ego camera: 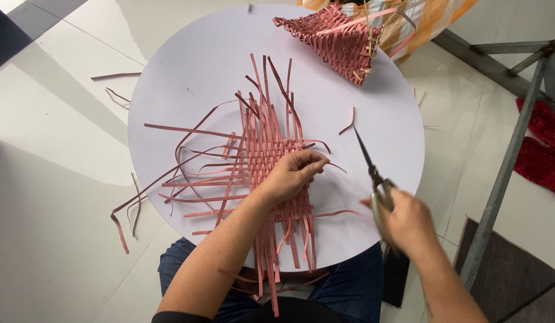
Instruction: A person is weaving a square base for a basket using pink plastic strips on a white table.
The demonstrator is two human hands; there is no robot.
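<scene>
- Flat pink woven mat (pixel 266 157) of strips lies mid-board on the round white board (pixel 187 60) over my lap.
- My left hand (pixel 292 173) pinches a strip at the mat's right edge.
- My right hand (pixel 406 221) closed around the scissors (pixel 368 162), blades pointing far.
- Half-made pink basket (pixel 340 39) at far right edge.

I'm seeing a round white board (pixel 187 66) acting as the work surface, sitting over the person's lap above a pale tiled floor (pixel 44 197). A flat mat of woven pink strips (pixel 262 152) is lying at its centre, loose ends trailing past the near edge. A half-woven pink basket (pixel 337 39) is resting at the far rim. One short pink offcut (pixel 348 122) is lying to the right. Stray strips (pixel 116 76) are lying on the floor to the left.
</scene>
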